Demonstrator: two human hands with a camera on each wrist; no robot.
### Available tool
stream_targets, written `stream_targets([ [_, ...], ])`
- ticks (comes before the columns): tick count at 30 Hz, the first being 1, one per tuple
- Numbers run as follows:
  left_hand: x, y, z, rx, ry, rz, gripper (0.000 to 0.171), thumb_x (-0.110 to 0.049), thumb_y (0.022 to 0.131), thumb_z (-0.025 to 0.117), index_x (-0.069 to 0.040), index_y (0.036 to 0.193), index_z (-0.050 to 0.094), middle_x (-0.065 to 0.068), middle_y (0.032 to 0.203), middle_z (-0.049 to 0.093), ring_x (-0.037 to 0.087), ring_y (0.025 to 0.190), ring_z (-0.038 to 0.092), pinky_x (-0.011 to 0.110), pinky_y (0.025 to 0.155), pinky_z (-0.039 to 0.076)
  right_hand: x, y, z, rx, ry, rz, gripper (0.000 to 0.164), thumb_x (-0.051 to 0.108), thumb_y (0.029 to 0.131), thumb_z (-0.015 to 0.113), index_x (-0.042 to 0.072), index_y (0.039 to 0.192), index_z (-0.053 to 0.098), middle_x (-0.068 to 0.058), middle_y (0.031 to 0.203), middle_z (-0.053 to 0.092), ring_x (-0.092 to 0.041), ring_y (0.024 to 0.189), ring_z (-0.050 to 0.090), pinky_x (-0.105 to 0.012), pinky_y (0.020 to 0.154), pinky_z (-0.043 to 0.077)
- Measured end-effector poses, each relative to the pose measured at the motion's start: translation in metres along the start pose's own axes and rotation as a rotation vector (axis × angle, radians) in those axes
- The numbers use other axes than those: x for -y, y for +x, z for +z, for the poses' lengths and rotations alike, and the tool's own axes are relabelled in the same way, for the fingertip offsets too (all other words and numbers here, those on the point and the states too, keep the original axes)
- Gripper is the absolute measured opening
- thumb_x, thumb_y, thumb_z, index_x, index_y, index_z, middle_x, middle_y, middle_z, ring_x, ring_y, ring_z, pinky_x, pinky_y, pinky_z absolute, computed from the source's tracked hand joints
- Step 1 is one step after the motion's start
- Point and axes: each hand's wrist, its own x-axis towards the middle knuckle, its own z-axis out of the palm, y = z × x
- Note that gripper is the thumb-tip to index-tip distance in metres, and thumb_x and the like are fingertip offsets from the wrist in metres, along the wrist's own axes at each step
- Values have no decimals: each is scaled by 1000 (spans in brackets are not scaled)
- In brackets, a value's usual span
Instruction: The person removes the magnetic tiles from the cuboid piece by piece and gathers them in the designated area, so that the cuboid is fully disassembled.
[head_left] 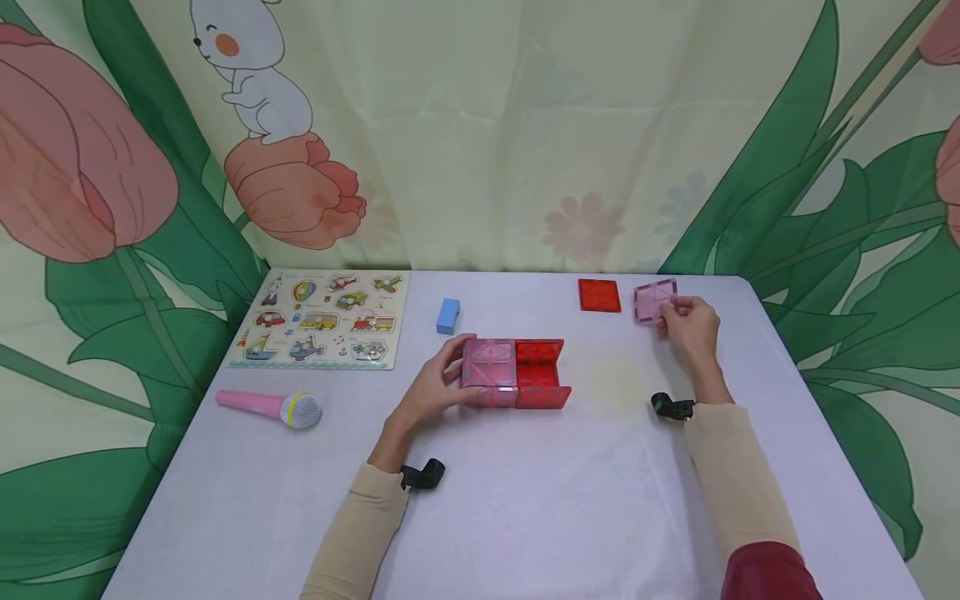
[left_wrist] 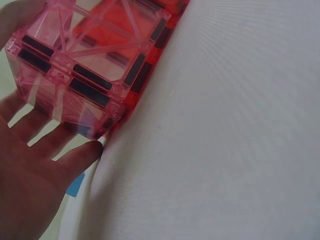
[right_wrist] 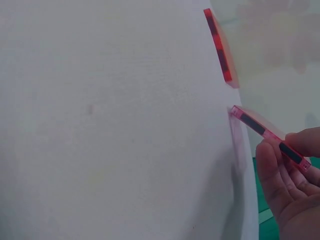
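My left hand [head_left: 429, 385] grips the left end of a box-like build of magnetic tiles [head_left: 489, 362], thumb at the front and fingers behind. Its left half is clear pink, with a tile on top; the right half is red and open above. Seen from the left wrist, the pink end [left_wrist: 65, 90] shows dark magnet strips along its edges. At the back right, my right hand [head_left: 692, 329] pinches a loose pink magnetic tile [head_left: 654, 300] by its near right corner. The right wrist view shows this tile [right_wrist: 264, 132] tilted, its far end low over the tabletop.
A flat red magnetic tile [head_left: 599, 296] lies left of the pinched one. Behind the build stands a blue block [head_left: 447, 317]. On the left are a picture puzzle board [head_left: 318, 321] and a pink toy microphone [head_left: 255, 403]. A printed curtain [head_left: 480, 150] hangs behind the white table [head_left: 540, 500].
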Motion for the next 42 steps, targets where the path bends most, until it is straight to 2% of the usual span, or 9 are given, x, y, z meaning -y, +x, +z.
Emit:
stream_targets([
  [9, 1, 1, 0, 0, -5, -10, 86, -21, 79, 85, -27, 151, 38, 4, 151, 46, 24, 142, 43, 45, 118, 40, 0, 18, 5, 1, -18, 45, 48, 27, 100, 55, -5, 136, 54, -8, 95, 61, 2, 54, 58, -13, 51, 52],
  [12, 1, 1, 0, -1, -6, -7, 86, -21, 79, 85, -25, 152, 38, 4, 151, 46, 25, 143, 42, 44, 118, 40, 2, 22, 6, -8, -68, 51, 50, 29, 99, 56, -3, 137, 55, -11, 99, 62, -1, 58, 59, -13, 52, 49],
  [15, 2, 1, 0, -1, -5, -5, 87, -23, 79, 85, -23, 152, 38, 4, 151, 46, 25, 143, 42, 43, 117, 40, 3, 24, 5, -9, -128, 58, 54, 34, 99, 55, -3, 138, 55, -20, 113, 61, -14, 86, 62, -19, 64, 49],
  [18, 2, 1, 0, -4, -4, -10, 88, -26, 78, 85, -22, 152, 38, 4, 150, 47, 25, 142, 43, 43, 117, 41, 3, 27, 6, -1, -154, 77, 57, 36, 99, 54, -6, 138, 54, -27, 129, 55, -32, 118, 51, -34, 85, 50],
  [21, 1, 0, 1, -6, -4, -15, 87, -26, 78, 86, -25, 151, 38, 4, 150, 47, 25, 142, 44, 43, 117, 41, 1, 28, 7, -7, -155, 98, 57, 37, 99, 55, -10, 133, 56, -30, 134, 51, -40, 131, 42, -47, 101, 45],
  [26, 0, 0, 1, -10, -11, -27, 86, -26, 78, 86, -29, 150, 39, 1, 148, 47, 23, 141, 45, 42, 117, 41, -3, 30, 8, -19, -160, 111, 59, 39, 99, 56, -11, 130, 56, -31, 134, 52, -42, 132, 42, -52, 109, 42],
  [31, 1, 0, 1, -9, -14, -21, 88, -25, 78, 86, -23, 152, 38, 3, 148, 48, 24, 141, 45, 42, 117, 41, -6, 30, 10, -39, -162, 94, 58, 38, 99, 57, -11, 131, 57, -31, 133, 56, -43, 134, 44, -53, 113, 40],
  [35, 1, 0, 1, -8, -16, -14, 88, -25, 78, 86, -21, 152, 38, 5, 149, 47, 25, 142, 44, 44, 117, 41, -7, 32, 12, -54, -176, 64, 57, 37, 99, 57, -12, 129, 58, -32, 131, 57, -45, 133, 45, -53, 112, 41],
  [42, 1, 1, 1, -14, 0, -22, 85, -27, 78, 86, -29, 150, 40, 0, 148, 48, 22, 141, 45, 42, 117, 42, -9, 35, 15, -49, -238, 30, 55, 37, 100, 54, -12, 123, 60, -33, 125, 59, -46, 124, 50, -54, 104, 46],
])
